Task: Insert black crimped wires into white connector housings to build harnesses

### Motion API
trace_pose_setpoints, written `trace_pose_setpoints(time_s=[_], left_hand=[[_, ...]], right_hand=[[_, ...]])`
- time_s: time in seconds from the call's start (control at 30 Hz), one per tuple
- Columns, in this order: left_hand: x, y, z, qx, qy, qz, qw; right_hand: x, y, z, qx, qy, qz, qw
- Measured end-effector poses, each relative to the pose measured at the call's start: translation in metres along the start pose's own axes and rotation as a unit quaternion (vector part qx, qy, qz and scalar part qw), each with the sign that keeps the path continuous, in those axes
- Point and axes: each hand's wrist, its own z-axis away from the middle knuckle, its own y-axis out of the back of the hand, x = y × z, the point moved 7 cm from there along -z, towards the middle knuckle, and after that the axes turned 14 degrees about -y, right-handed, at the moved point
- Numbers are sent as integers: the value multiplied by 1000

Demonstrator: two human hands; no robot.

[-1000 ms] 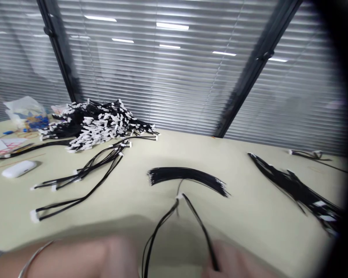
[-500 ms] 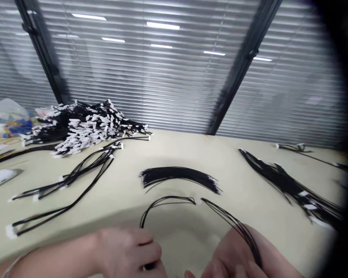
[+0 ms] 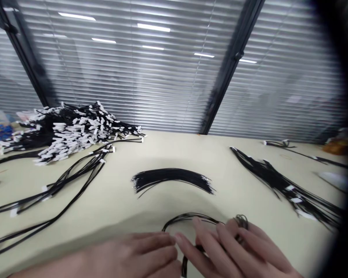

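At the bottom of the view, my left hand (image 3: pixel 145 255) is curled closed, and a looped black wire harness (image 3: pixel 188 215) comes out from behind its fingertips. My right hand (image 3: pixel 234 247) lies over the same harness with bent fingers; dark strands show between them and below the fingertips. The fingertips of both hands nearly meet. The harness's ends and connector are hidden by my hands. Just beyond lies a curved bundle of cut black wires (image 3: pixel 172 176) with bare, shiny tips, touched by neither hand.
A large heap of black cables with white connectors (image 3: pixel 75 131) sits at the back left. Finished-looking black cables (image 3: pixel 69 177) stretch across the left. More black cables (image 3: pixel 272 175) lie on the right. Window blinds (image 3: pixel 162 77) rise behind the table (image 3: pixel 174 148).
My right hand has come in over the harness and turned so its fingers show. My left hand has shifted right, closer to it. The view has moved slightly right.
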Motion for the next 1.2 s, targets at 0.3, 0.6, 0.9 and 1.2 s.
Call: trace_pose_setpoints(time_s=[0.3, 0.6, 0.9, 1.2], left_hand=[[-24, -22, 15, -20, 180, 212, 960], [-70, -49, 54, -99, 267, 321, 903], [-75, -53, 54, -51, 291, 416, 860], [-78, -55, 59, -31, 300, 475, 827]], right_hand=[[31, -19, -23, -41, 25, 15, 999], [19, -54, -3, -416, -55, -249, 873], [-7, -85, 26, -570, -86, -327, 749], [2, -79, 18, -523, -77, -389, 754]])
